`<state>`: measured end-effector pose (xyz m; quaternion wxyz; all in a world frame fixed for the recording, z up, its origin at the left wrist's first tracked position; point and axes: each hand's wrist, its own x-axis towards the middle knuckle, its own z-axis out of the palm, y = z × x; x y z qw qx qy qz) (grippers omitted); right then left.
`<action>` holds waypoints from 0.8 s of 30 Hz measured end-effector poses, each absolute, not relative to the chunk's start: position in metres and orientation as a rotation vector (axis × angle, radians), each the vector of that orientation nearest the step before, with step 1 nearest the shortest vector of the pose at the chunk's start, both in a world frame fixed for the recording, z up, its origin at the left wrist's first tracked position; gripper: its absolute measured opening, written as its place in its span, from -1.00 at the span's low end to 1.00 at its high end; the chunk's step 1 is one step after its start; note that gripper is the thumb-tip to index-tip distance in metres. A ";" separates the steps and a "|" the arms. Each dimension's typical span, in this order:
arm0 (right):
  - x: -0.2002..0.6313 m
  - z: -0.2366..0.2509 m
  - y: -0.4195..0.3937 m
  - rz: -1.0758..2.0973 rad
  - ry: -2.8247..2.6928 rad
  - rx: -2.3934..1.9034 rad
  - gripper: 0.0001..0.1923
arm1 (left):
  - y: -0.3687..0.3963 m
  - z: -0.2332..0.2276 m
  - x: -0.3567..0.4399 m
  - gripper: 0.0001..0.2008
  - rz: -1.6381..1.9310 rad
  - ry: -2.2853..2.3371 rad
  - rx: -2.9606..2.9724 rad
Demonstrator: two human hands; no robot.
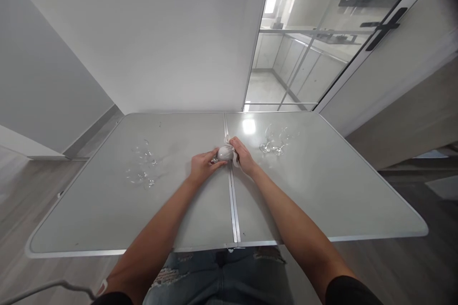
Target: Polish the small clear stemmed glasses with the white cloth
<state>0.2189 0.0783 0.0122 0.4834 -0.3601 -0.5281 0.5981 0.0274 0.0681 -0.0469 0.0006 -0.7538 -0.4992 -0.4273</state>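
Note:
Over the seam of the folding table, my left hand (pixel 203 166) pinches a clear stemmed glass (pixel 214 158) near its base end. The glass is tilted on its side, its bowl toward my right hand (pixel 244 156). My right hand is closed on a white cloth (pixel 227 141) at the bowl's mouth. White cloth shows through the bowl, and part of it hangs out below my right fingers. The stem is mostly hidden by my left fingers.
Several clear glasses (pixel 143 171) are grouped on the table's left half; their outlines are faint. On the right half, two stemmed glasses (pixel 265 147) stand close together. The table (pixel 322 190) has a metal rim. A white wall (pixel 179 38) and glass door (pixel 296 52) lie beyond.

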 end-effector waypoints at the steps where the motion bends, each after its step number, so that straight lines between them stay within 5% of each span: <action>1: 0.219 0.013 0.079 1.399 -1.346 -0.867 -0.52 | 0.067 -0.047 0.028 -0.41 -1.348 -1.574 -2.368; 8: 0.228 0.012 0.084 1.022 -1.727 -0.927 -0.61 | 0.067 -0.048 0.030 -0.46 -1.385 -1.525 -2.427; 17: 0.221 0.009 0.078 1.346 -1.373 -0.878 -0.61 | 0.071 -0.044 0.023 -0.44 -1.299 -1.504 -2.376; 24: 0.229 0.014 0.084 1.037 -1.786 -0.879 -0.63 | 0.071 -0.045 0.025 -0.48 -1.395 -1.468 -2.507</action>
